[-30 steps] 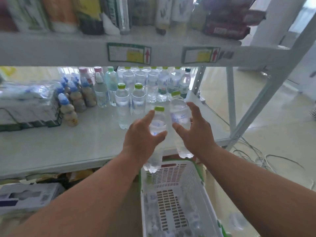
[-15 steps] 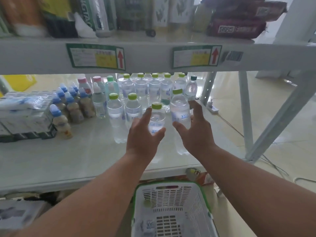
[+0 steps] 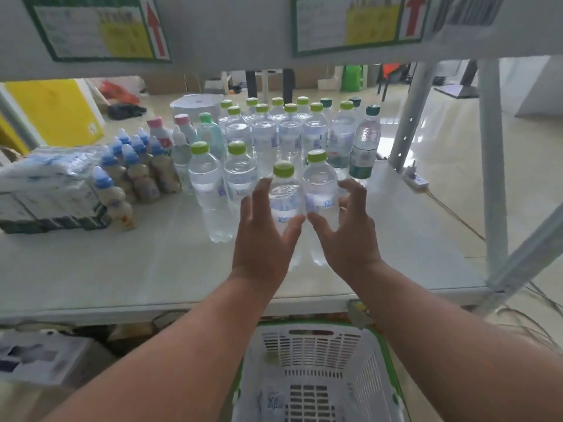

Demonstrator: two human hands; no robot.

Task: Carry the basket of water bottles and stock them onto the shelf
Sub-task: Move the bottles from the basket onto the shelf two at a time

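**On the shelf's near edge, two bottles going down**

Left hand (image 3: 262, 239) wraps one bottle (image 3: 285, 199); right hand (image 3: 347, 236) curls round a second (image 3: 320, 190), fingers loosening, though I can't tell if they've let go. Both bottles stand upright on the shelf (image 3: 122, 269), just right of the near row. Full, smooth and likely slippery, so grip the waist. Open room lies near and right. More bottles wait in the basket (image 3: 316, 354) below.
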